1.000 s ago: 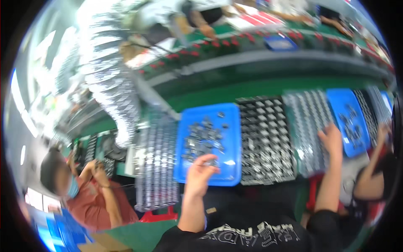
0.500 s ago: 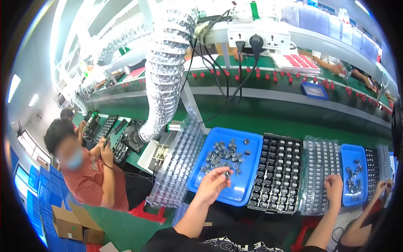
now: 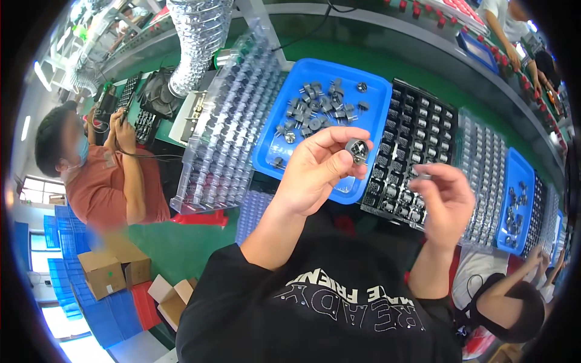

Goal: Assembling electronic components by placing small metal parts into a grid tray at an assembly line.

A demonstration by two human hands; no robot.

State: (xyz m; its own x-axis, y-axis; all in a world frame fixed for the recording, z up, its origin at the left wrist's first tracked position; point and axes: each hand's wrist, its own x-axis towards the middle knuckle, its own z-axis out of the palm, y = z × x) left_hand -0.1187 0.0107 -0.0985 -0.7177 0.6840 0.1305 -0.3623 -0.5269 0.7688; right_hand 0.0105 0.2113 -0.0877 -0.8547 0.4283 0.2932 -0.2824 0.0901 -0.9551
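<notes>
Since half a second ago our left hand (image 3: 315, 172) has come up off the blue tray (image 3: 273, 138) and now sits raised between us and the worktop (image 3: 423, 57), pinching a small grey part (image 3: 357, 149) between thumb and fingertips; it looks like a short metal can with a cross-patterned face turned toward us. Our right hand (image 3: 445, 202) has moved in from the far right trays and now hovers just beside the left, over the black compartment tray (image 3: 417, 130). It is motion-blurred, fingers curled narrow; something small and pale may sit at its fingertips, but we cannot tell whether it holds anything. We judge the part light and rigid, with a smooth casing that would be slippery under a loose pinch. If it has thin leads like the loose pieces (image 3: 318, 106) in the blue tray seem to, those would bend easily, so we'd hold it by the sides of the body, as the left hand does, and keep off the face and any pins. Left of the blue tray stands a clear plastic tray (image 3: 224, 130), tilted, under a silver flexible duct (image 3: 193, 42). A co-worker in an orange shirt (image 3: 115, 187) sits to our left, well apart.
</notes>
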